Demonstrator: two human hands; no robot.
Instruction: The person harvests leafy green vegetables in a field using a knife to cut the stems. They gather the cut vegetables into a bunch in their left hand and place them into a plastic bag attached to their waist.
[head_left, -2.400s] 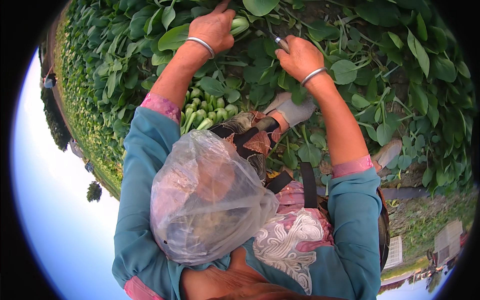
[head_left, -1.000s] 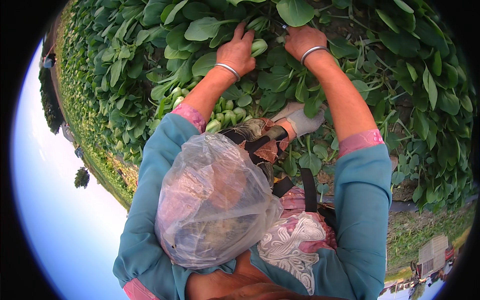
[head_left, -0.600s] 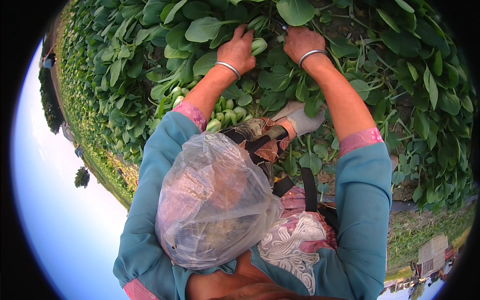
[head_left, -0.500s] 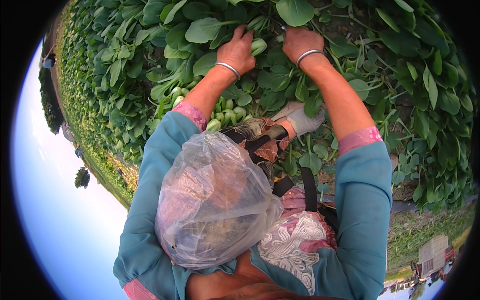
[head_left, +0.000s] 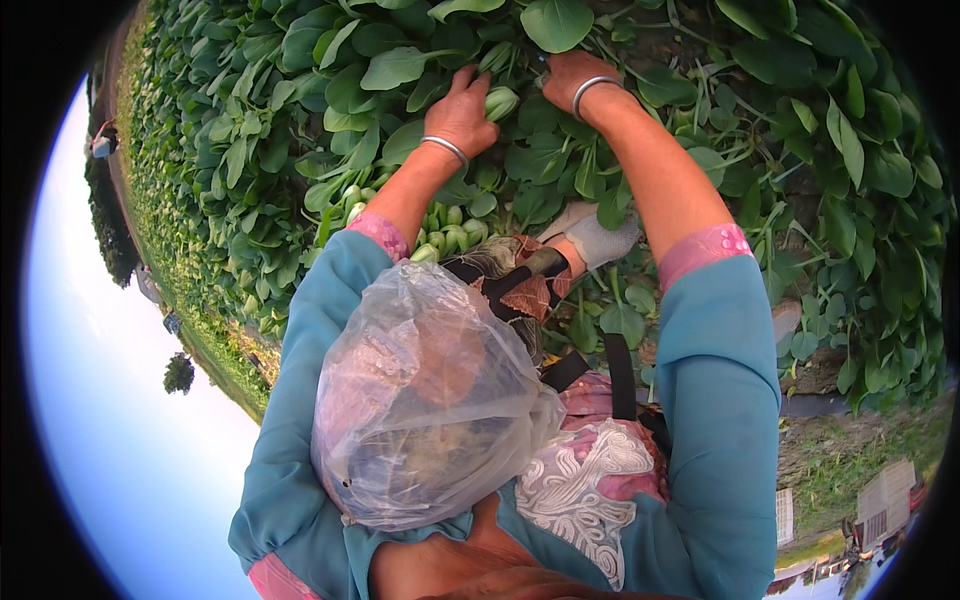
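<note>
Pale-stemmed bok choy (head_left: pixel 502 103) rests against the thumb side of my left hand (head_left: pixel 463 118), its fingers closed and reaching in among the leaves. Just to the right, my right hand (head_left: pixel 580 84) is a fist low among the plants. A small bluish-grey glint shows at its finger side, but what it grips is hidden. Both wrists wear silver bangles. Below my left forearm lies a pile of picked bok choy (head_left: pixel 452 233), pale bases toward me.
Dense leafy rows (head_left: pixel 230 150) spread left and right. My shoe (head_left: pixel 603 240) stands among the plants, close under my right forearm. A cloudy plastic bag (head_left: pixel 430 400) bulges in front of my chest. A vehicle with a pale slatted bed (head_left: pixel 888 505) stands far off at lower right.
Both hands appear slightly further left in the view, the right one a little closer to the bok choy beside my left hand. The pile looks the same.
</note>
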